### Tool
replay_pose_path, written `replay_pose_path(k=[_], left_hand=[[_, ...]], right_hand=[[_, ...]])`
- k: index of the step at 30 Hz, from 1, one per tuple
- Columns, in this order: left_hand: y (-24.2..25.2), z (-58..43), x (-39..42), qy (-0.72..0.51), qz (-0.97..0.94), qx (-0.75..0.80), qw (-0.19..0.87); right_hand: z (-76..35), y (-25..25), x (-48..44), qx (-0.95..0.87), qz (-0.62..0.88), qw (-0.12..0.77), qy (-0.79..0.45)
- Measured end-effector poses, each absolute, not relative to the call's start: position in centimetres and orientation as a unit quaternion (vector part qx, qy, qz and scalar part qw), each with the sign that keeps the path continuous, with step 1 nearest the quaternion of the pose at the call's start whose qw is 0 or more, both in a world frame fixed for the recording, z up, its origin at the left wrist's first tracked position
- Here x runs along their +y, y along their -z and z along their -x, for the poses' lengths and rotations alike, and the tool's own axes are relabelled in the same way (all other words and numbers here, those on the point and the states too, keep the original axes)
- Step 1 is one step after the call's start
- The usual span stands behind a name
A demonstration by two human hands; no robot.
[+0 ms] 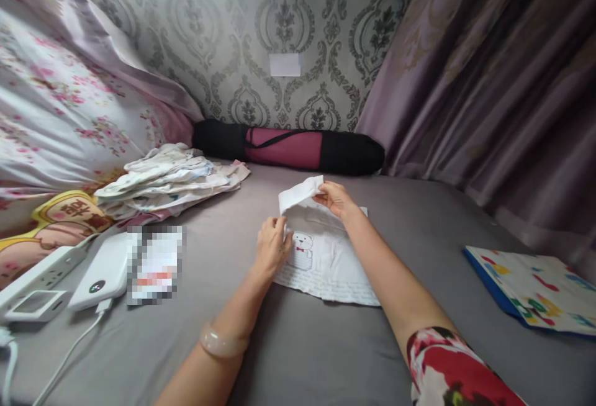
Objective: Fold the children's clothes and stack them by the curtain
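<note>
A small white garment (326, 263) with a printed bear lies spread on the grey bed sheet (298, 356) in front of me. My right hand (334, 197) pinches its upper edge, which is lifted and folded over toward the left. My left hand (271, 246) is closed on the garment's left edge beside the bear print. A pale bangle sits on my left wrist.
A pile of folded white baby clothes (172, 177) lies at the left. A white power bank (103, 273), a power strip (37, 275) and cables sit near the left edge. A black-and-maroon rolled bag (288, 146) lies against the wall. A colourful folded cloth (535, 291) rests at right.
</note>
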State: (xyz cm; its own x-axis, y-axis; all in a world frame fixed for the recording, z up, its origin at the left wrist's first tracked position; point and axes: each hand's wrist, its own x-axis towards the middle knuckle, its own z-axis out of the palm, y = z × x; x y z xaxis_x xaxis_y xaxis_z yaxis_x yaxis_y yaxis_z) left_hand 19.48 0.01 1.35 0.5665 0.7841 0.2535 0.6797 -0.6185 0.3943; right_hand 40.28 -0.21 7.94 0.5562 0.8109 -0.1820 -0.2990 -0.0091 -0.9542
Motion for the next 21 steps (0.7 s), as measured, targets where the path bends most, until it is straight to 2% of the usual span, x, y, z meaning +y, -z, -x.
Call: replay_pose_path(k=[3,8,21], left_hand=[[-0.5,-19.7,-0.1,-0.212,-0.906,0.354,0.089],[0.4,-19.7,0.1,-0.212,-0.915,0.338,0.065],[-0.1,-19.8,-0.4,-0.111,-0.927,0.349,0.082]], right_hand=[[-41.4,-7.4,-1.8,-0.218,0.576,0.667,-0.421],[-42.7,-6.8,-3.6,-0.237,0.585,0.652,-0.419],[-44.5,-6.0,-8.1,-0.211,0.634,0.639,-0.381]])
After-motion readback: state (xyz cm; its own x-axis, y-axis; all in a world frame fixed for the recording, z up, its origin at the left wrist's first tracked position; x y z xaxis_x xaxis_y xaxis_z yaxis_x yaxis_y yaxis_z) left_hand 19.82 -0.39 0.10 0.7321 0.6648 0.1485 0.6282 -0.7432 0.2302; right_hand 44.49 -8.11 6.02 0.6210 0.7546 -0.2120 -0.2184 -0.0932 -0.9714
